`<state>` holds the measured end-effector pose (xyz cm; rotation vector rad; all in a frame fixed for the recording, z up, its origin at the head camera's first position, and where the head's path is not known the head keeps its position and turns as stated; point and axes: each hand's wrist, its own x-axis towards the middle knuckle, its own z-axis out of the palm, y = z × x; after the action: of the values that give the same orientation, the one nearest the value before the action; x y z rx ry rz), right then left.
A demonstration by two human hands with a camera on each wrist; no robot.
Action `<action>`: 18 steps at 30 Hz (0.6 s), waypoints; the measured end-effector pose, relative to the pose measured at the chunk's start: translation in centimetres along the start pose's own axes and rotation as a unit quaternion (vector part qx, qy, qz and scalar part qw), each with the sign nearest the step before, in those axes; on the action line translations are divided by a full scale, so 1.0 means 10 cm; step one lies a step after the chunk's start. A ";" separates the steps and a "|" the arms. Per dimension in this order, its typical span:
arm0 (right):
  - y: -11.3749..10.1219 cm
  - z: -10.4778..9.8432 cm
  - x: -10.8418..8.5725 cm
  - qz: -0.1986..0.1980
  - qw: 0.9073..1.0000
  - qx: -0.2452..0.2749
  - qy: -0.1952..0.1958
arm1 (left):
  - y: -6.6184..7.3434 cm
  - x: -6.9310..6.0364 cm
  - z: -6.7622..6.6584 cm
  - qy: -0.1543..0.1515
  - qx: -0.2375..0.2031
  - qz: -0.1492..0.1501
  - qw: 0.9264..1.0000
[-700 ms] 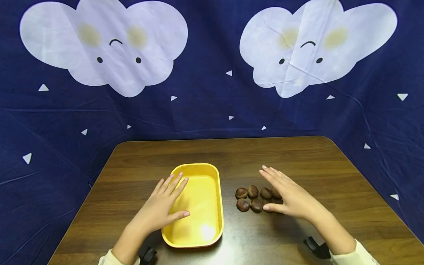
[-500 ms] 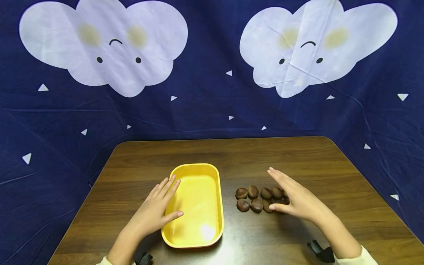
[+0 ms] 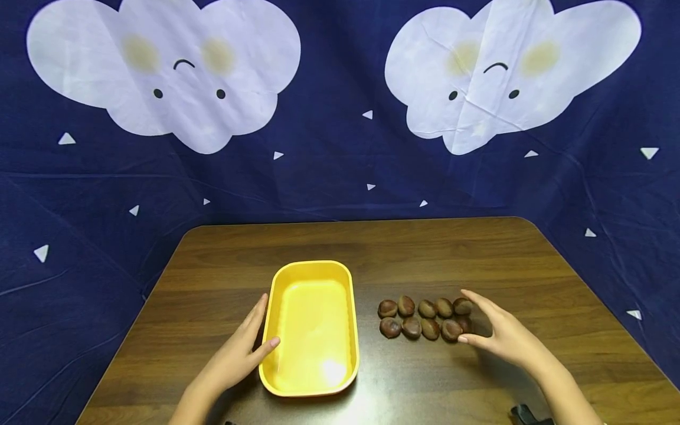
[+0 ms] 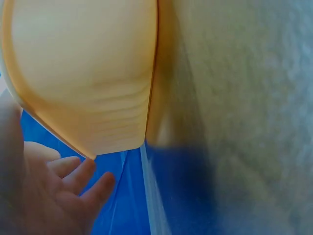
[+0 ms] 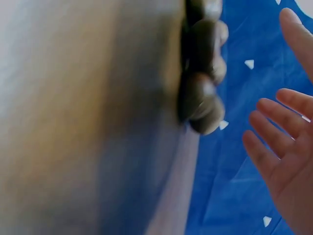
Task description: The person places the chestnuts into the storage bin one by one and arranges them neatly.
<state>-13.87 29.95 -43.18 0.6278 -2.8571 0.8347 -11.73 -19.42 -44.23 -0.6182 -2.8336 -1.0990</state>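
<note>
A yellow rectangular tray [image 3: 313,330] lies on the wooden table with nothing in it. Along its left side is my left hand [image 3: 239,351], thumb over the near-left rim and fingers fairly straight outside the wall. The left wrist view has the tray's wall [image 4: 83,73] close above that hand [image 4: 63,191]; whether they touch is unclear. To the right, several brown chestnuts [image 3: 411,328] form two rows. My right hand [image 3: 502,330] is at their right end, thumb and fingers spread apart around the end chestnuts. From the right wrist, the chestnuts [image 5: 203,46] appear apart from the hand [image 5: 288,156].
Behind the brown wooden table [image 3: 425,248] hangs a dark blue cloth [image 3: 340,177] with white clouds and small triangles. A black strap piece [image 3: 526,415] shows by the right forearm.
My left hand has moved left and down from over the tray to its side. My right hand has shifted right and lower, uncovering more chestnuts. The tray and chestnuts have stayed put.
</note>
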 end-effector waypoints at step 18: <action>0.43 0.11 -0.10 0.015 0.996 0.081 0.023 | -0.03 -0.01 0.04 -0.014 -0.280 -0.086 0.956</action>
<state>-14.68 33.03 -46.39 0.5763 -2.7841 1.0791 -11.74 -19.42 -44.75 -0.4060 -2.6221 -1.9641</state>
